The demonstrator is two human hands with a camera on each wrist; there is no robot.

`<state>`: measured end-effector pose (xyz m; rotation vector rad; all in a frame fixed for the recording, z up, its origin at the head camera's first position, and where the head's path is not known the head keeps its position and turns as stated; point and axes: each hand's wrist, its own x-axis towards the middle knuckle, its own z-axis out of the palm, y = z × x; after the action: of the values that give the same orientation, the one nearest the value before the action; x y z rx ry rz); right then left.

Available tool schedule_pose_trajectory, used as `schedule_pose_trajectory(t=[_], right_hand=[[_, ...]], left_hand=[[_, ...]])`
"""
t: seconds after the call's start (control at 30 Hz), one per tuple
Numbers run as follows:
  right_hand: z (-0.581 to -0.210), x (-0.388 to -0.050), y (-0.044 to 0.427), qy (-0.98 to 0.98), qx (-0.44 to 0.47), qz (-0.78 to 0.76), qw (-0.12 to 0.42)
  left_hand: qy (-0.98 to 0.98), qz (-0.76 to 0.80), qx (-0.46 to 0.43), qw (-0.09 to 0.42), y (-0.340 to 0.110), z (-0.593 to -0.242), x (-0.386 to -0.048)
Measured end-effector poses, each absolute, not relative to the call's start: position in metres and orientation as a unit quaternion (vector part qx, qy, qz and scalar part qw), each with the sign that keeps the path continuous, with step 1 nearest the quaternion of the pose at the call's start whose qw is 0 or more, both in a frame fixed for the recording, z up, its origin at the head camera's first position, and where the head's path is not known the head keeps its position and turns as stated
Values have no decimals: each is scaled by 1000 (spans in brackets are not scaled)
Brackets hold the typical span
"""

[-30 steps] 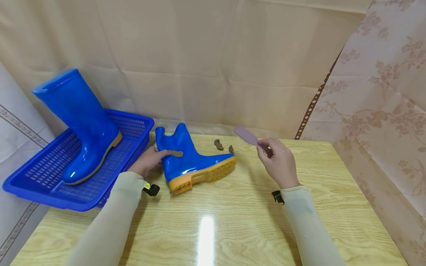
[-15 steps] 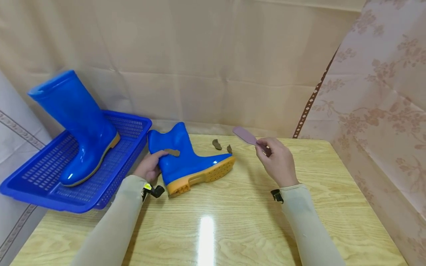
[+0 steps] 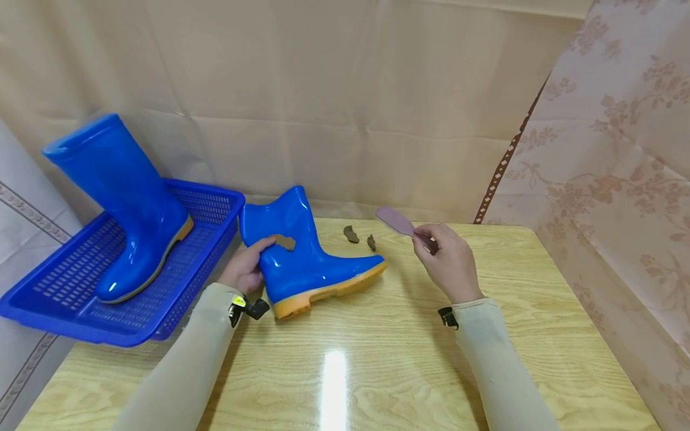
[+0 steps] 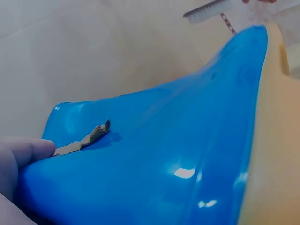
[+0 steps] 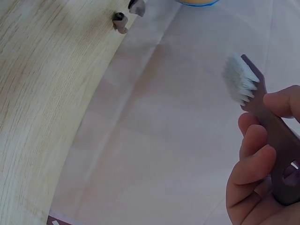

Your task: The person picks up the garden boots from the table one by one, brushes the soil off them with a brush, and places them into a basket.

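A blue rain boot with a yellow sole leans over on the table. My left hand grips its shaft from the left; the thumb tip meets a curled brown flake lying on the shaft. The other fingers are mostly hidden by the boot. To the right, my right hand holds a brush by its brown handle, above the table. White bristles show in the right wrist view, apart from the boot. Beyond the boot's toe lie two small brown flakes on the table.
A blue plastic basket stands at the left with a second blue rain boot upright in it. A beige cloth hangs behind the wooden table. Floral cloth covers the right side.
My left hand has turned the boot, so its shaft stands a little higher and less of the sole's underside shows. The right hand with the brush has barely moved.
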<state>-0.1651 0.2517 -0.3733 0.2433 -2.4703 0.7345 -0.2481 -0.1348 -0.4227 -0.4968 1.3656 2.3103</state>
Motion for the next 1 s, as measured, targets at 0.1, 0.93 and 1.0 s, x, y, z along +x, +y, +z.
schedule_pose_trajectory(t=[0.1,0.93,1.0], right_hand=[[-373,-165,252,-917,90,275,274],[-372,-166,251,-919,95,270,271],[-373,-166,252,-919,95,270,273]], left_hand=[[487,832,-180,195,-130,-420,-246],[783,610,-32,114,-142,-398,-237],[772,629,-12,96,-142,-394,-238]])
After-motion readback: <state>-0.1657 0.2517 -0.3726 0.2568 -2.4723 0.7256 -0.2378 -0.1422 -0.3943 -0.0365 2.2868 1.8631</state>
